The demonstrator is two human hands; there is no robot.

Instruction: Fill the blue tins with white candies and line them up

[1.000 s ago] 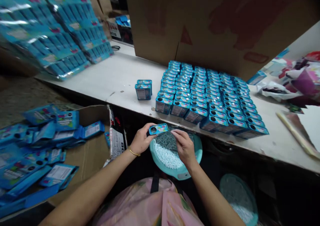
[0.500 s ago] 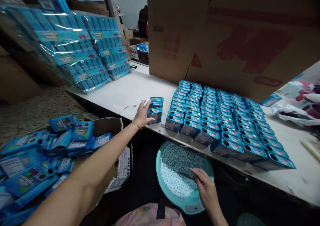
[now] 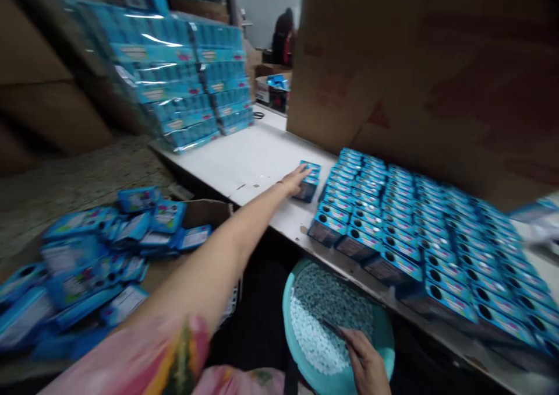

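Observation:
My left hand (image 3: 296, 180) reaches across the white table, with its fingers over the left side and top of a small group of blue candy boxes (image 3: 308, 192). Just right of it stand rows of similar upright blue boxes (image 3: 367, 240). Below the table edge, my right hand (image 3: 365, 357) is closed around a thin dark tool (image 3: 332, 328), whose kind I cannot make out. The tool's far end is among small pale candies (image 3: 317, 342) that fill a turquoise basin (image 3: 290, 319).
At left, an open carton (image 3: 220, 208) holds a heap of flattened-looking blue packs (image 3: 87, 255). Plastic-wrapped stacks of blue packages (image 3: 183, 86) stand on the table's far left. A large cardboard box (image 3: 349, 63) rises behind the rows. A person (image 3: 283, 36) is in the background.
My left hand has moved farther over the table and onto the small box group, which now sits farther back. My right hand stays at the basin with the tool. The view has shifted.

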